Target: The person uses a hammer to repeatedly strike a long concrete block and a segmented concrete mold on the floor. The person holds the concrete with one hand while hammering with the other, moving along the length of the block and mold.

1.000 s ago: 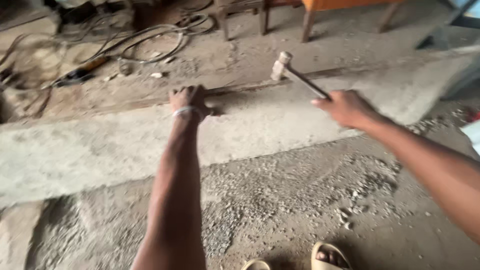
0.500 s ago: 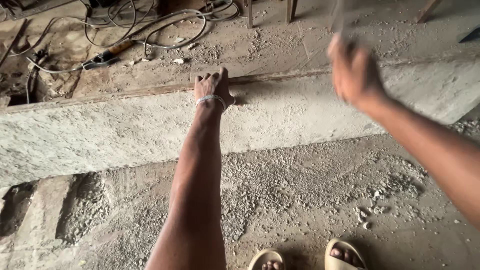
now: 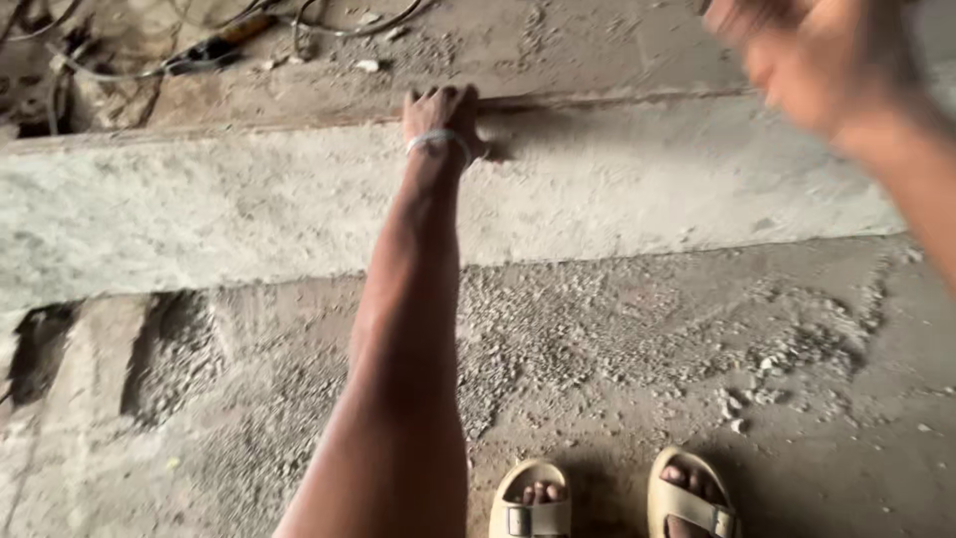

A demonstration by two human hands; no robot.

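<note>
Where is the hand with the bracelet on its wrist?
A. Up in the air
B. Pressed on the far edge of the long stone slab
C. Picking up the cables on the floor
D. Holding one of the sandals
B: the left hand, with a pale bracelet at the wrist, lies flat on the far edge of the stone slab, apart from the cables and the sandals.

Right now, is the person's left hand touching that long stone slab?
Touching. The head view shows the left hand pressed onto the far edge of the stone slab, fingers curled over it with no gap.
</note>
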